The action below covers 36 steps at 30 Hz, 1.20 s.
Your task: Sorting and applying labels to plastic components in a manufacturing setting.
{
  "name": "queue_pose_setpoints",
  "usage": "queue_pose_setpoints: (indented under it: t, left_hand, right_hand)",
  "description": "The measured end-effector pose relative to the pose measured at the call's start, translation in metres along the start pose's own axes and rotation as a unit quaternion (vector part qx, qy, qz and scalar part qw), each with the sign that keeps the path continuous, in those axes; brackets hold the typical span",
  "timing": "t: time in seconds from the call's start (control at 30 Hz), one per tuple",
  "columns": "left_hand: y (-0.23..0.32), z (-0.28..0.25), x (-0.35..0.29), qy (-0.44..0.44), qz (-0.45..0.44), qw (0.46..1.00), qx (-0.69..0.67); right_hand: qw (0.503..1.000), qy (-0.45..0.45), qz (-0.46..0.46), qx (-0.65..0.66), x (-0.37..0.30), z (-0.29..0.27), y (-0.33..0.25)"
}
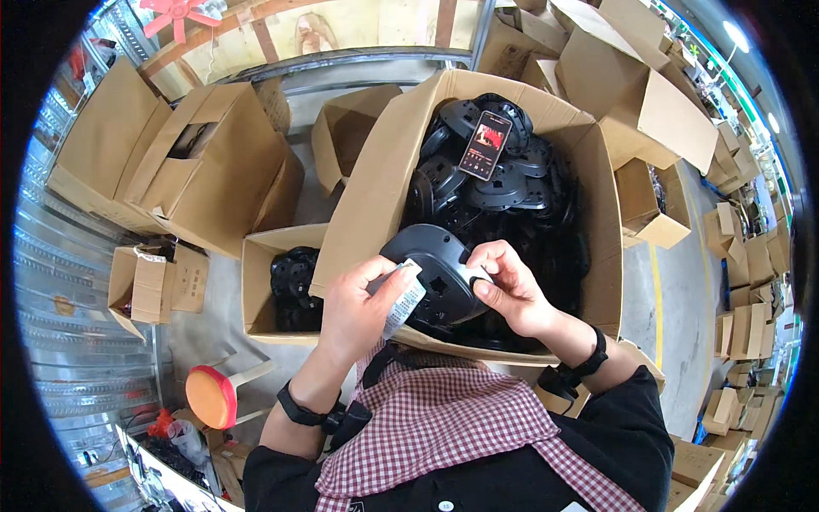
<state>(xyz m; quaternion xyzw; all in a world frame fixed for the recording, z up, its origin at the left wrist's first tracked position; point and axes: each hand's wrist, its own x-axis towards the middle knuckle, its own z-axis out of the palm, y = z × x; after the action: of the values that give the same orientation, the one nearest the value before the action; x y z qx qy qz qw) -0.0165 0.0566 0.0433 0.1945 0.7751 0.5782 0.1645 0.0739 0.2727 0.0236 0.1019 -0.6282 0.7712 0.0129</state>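
A round black plastic cover (pixel 439 286) with a cross-shaped hole lies in front of me, over the near part of a large carton. My left hand (pixel 351 311) is closed, pinching a white printed label sheet (pixel 404 309) between thumb and fingers beside the cover's left edge. With thumb and forefinger pressed together, my right hand (pixel 516 290) pinches a small pale label (pixel 478 274) at the cover's right side. Other black plastic covers (pixel 503 186) fill the large carton (pixel 375 171). A phone (pixel 485 146) with a lit screen rests on top of them.
A smaller carton (pixel 256 286) of black parts stands at the left. Further cartons (pixel 217 166) are stacked behind it, and others (pixel 640 102) sit at the back right. An orange-topped stool (pixel 210 398) is at the lower left, near the metal-sheeted wall (pixel 81 282).
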Motion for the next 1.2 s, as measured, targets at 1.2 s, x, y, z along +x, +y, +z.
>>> queue_pose_setpoints:
  t: [1.2]
  left_hand:
    - [-0.036,-0.016,-0.022,0.065,0.016,0.972,-0.224]
  right_hand:
    - [0.763,-0.271,0.3,-0.504,0.05,-0.087,0.069]
